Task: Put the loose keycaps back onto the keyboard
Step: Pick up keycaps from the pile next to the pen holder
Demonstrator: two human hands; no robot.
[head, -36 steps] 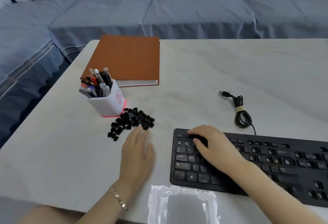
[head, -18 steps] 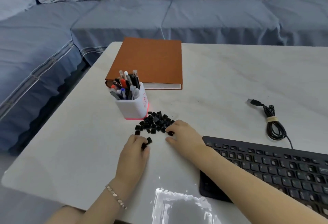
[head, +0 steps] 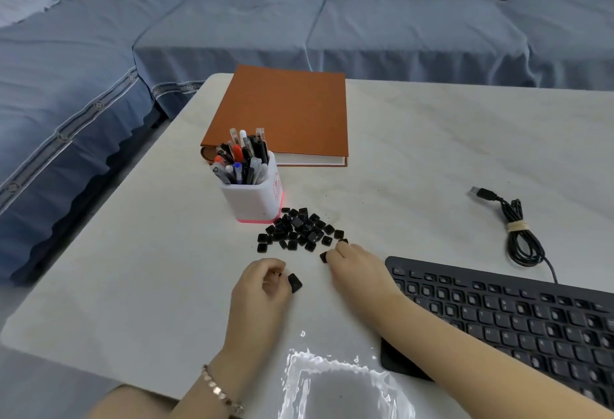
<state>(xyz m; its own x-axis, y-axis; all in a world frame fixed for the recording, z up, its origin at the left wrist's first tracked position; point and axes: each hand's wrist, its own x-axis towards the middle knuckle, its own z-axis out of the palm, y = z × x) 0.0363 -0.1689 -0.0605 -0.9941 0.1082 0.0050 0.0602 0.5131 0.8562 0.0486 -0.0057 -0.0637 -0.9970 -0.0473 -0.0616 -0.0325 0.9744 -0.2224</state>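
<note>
Picking keycaps at table (head: pixel 432 152) | keyboard (head: pixel 515 319) lies at 4 o'clock, close for refitting | keycap pile (head: pixel 300 231) sits 12 o'clock from hands | left hand (head: pixel 262 289), fingers curled, pinches one keycap (head: pixel 294 283) | right hand (head: pixel 358 269), fingers bent, pinches second keycap (head: pixel 324 256) at pile's 5 o'clock edge

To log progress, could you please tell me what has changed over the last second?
The right hand left the black keyboard and moved left to the pile of loose black keycaps, touching one at its near edge. The left hand, flat before, curled and now pinches a single black keycap. Keyboard, white pen holder and orange book stayed put.
</note>
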